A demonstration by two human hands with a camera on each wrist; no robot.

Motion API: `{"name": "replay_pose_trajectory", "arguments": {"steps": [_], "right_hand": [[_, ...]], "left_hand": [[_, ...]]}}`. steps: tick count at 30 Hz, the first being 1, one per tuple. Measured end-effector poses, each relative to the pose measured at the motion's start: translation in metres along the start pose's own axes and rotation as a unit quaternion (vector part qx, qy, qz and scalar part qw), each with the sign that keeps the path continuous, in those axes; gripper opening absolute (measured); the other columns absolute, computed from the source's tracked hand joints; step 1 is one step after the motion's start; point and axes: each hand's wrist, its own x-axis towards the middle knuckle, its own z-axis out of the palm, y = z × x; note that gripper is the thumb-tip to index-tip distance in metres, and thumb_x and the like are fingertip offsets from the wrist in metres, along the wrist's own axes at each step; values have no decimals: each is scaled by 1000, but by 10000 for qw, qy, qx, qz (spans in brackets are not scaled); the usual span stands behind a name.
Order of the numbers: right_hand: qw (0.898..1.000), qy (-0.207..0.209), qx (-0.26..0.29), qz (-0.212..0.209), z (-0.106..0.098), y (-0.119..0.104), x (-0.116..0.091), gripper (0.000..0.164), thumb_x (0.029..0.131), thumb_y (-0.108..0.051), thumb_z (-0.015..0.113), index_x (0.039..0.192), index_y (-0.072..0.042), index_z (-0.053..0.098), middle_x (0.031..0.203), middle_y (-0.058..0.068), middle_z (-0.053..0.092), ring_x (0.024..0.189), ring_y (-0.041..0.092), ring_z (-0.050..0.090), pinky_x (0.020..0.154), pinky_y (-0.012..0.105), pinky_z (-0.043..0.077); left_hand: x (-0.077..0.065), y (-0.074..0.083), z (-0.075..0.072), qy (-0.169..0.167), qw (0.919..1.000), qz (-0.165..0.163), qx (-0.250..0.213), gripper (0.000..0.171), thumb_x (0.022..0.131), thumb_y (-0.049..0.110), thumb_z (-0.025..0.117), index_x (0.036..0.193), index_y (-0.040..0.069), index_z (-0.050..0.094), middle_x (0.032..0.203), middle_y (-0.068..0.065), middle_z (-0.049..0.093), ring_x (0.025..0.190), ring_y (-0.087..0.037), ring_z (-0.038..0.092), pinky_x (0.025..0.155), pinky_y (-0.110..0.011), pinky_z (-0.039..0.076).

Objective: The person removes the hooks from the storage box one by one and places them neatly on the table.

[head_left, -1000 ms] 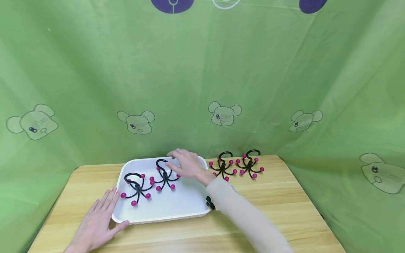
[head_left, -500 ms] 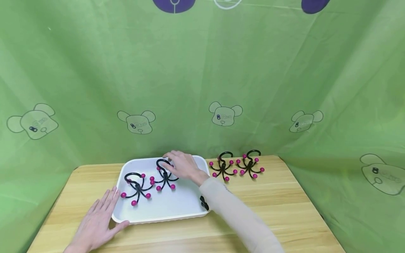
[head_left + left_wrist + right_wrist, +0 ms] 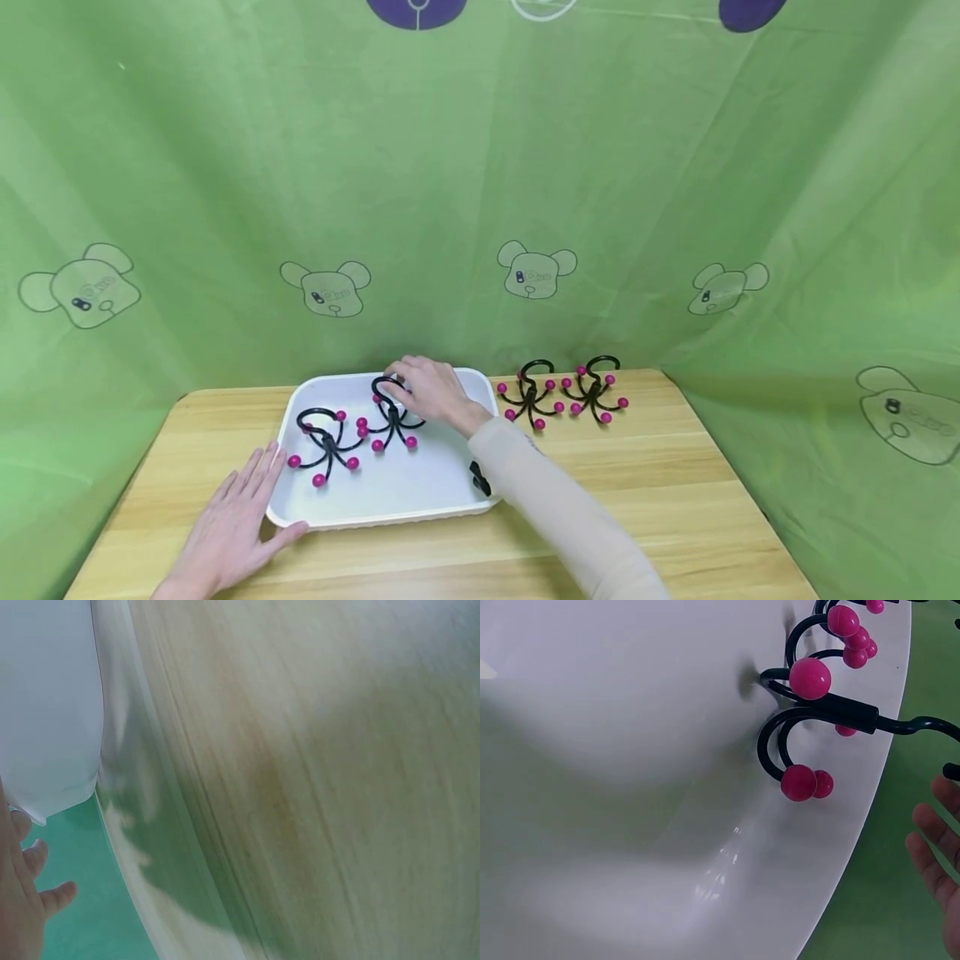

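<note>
Two black claw hangers with pink ball tips stand in a white tray [image 3: 420,492]. My right hand [image 3: 435,392] is at the back one [image 3: 393,418], with thumb and fingers on either side of its curved hook. In the right wrist view that hanger [image 3: 847,712] extends toward my fingers [image 3: 934,832], close under the hook's end; the thumb is outside that view. The front-left hanger [image 3: 328,447] stands untouched. My left hand [image 3: 232,525] lies with straight fingers along the tray's left side. The left wrist view shows its fingers [image 3: 34,859] beside the tray's white wall [image 3: 49,705].
Two more such hangers, one [image 3: 530,398] beside the tray and one [image 3: 595,390] farther right, stand at the back of the wooden table [image 3: 675,492]. A green curtain [image 3: 450,183] with printed bear heads hangs right behind the table and along its sides.
My right hand has moved a little left onto the back hanger's hook and then held nearly still. Hangers, tray and left hand have stayed in place.
</note>
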Motion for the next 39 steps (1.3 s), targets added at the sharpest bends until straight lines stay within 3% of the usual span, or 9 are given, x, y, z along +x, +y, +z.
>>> {"name": "replay_pose_trajectory", "arguments": {"steps": [8, 10, 13, 16, 29, 34, 36, 38, 39], "right_hand": [[9999, -44, 90, 58, -3, -2, -1, 36, 107, -47, 56, 128, -23, 73, 123, -3, 77, 105, 15, 73, 83, 29, 61], [9999, -47, 128, 55, -4, -3, -2, 34, 107, -46, 58, 126, -23, 73, 122, -4, 77, 104, 15, 73, 83, 29, 61], [9998, -60, 195, 34, -6, -4, -3, 32, 106, -45, 59, 125, -23, 74, 122, -4, 77, 104, 15, 73, 83, 29, 61], [9997, -56, 243, 22, -8, -4, -5, 31, 106, -45, 60, 124, -24, 74, 122, -4, 77, 105, 15, 73, 85, 29, 61], [9980, 164, 607, 117, -23, 0, -19, 28, 104, -42, 65, 123, -24, 75, 114, -6, 77, 96, 12, 70, 78, 25, 56], [9973, 191, 709, 80, -28, -1, -24, 29, 105, -43, 63, 123, -24, 75, 107, -7, 75, 92, 10, 67, 75, 22, 54], [9969, 212, 752, 68, -29, -1, -27, 29, 105, -43, 63, 122, -23, 75, 106, -6, 75, 91, 10, 67, 76, 23, 55], [9965, 213, 801, 54, -31, 0, -30, 28, 105, -41, 64, 121, -22, 75, 108, -5, 76, 93, 11, 68, 79, 25, 56], [9964, 217, 818, 38, -32, 0, -33, 28, 104, -41, 64, 121, -21, 76, 108, -4, 76, 94, 12, 68, 80, 26, 57]], "left_hand": [[1, 1, -1, -48, 9999, -47, -131, 112, 86, 71, 70, 167, 8, 27, 173, -16, 33, 152, -42, 44, 124, -13, -20], [1, 1, -2, -81, 9998, -79, -164, 111, 86, 71, 69, 168, 8, 27, 172, -17, 34, 153, -42, 43, 132, -24, -15], [2, 1, -2, -127, 9996, -117, -205, 111, 86, 71, 69, 168, 8, 27, 172, -18, 34, 153, -43, 43, 136, -53, 12], [2, 1, -2, -169, 9995, -137, -227, 112, 86, 71, 69, 167, 8, 27, 172, -18, 33, 152, -44, 43, 118, -63, 39], [2, 2, -3, -206, 9995, -149, -203, 111, 87, 70, 70, 167, 6, 27, 173, -18, 32, 153, -44, 41, 119, -63, 38], [0, 1, -3, -200, 9995, -171, -187, 111, 87, 69, 69, 168, 7, 25, 173, -18, 31, 154, -43, 41, 137, -47, 5], [1, 0, -3, -228, 9994, -167, -201, 111, 87, 69, 69, 168, 8, 24, 174, -17, 30, 154, -43, 40, 137, -48, 4], [1, 0, -3, -244, 9993, -153, -219, 111, 87, 70, 69, 168, 8, 24, 173, -18, 31, 154, -43, 40, 133, -58, 18], [0, 1, -3, -255, 9993, -159, -235, 111, 87, 70, 69, 168, 8, 24, 173, -18, 31, 154, -43, 40, 134, -57, 14]]}}
